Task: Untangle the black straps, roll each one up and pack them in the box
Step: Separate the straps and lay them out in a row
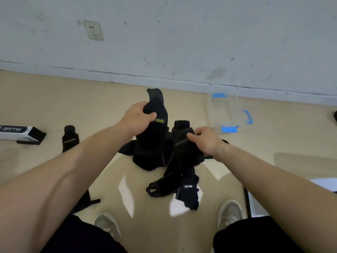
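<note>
Gripping a wide black fabric strap with yellow-green lettering (155,139), left hand (139,115) holds it over the tangled black pile (173,168) mid-floor — right hand (207,141) pinches a second black strap (181,127). Yanking could cinch that pile tighter or drag it whole.

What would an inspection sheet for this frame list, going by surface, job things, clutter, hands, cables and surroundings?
Surface: beige floor, glossy, light patches.
Job's things: strap pile tangled on the floor; lettered strap lifted from it; rolled strap standing apart at left; clear box with blue clips by the wall, nothing seen inside.
Clutter: white carton lying at far left, a black strip at its end.
Hands: left hand grips the lettered strap; right hand pinches the strap pile's top.
Cables: nothing seen.
Surroundings: scuffed wall with socket; the person's shoes below.
</note>
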{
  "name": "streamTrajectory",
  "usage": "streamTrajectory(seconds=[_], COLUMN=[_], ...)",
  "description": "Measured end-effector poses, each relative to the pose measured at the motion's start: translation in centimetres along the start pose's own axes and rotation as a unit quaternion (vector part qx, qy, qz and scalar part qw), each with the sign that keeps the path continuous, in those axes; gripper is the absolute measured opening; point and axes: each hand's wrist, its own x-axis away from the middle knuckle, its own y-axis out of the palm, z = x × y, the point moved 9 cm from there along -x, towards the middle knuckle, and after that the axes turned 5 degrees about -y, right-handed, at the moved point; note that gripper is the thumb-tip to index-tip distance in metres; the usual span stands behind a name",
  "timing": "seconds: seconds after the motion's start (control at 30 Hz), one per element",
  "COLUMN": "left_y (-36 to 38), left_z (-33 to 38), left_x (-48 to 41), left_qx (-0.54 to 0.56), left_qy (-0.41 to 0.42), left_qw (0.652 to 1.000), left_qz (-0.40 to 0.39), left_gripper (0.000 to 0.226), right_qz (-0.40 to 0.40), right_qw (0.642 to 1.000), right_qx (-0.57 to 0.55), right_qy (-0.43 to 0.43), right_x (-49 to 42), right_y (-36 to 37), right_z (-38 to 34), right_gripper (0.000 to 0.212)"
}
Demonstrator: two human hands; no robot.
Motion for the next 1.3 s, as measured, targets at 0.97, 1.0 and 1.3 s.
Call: streamTrajectory(seconds=[0.97,1.0,1.3], left_y=[19.5,19.5,17.4], left_z=[-16.4,-16.8,-16.3], left_x=[-12.3,-12.3,-11.4], left_qx=[-0.019,-0.016,-0.053], left_qy=[-0.148,-0.156,-0.083], left_qw=[0.977,0.976,0.992], left_qz=[-0.15,-0.151,-0.076], left_gripper=[0.016,0.016,0.054], right_qz=[0.192,0.208,0.201], right_qw=[0.955,0.947,0.718], right_qx=[-0.094,-0.14,-0.621], right_qy=[0.205,0.199,0.24], right_x=[-12.0,-11.6,-7.0], right_y=[3.4,3.9,8.2], right_z=[27.3,26.9,19.5], right_gripper=[0.02,0.012,0.022])
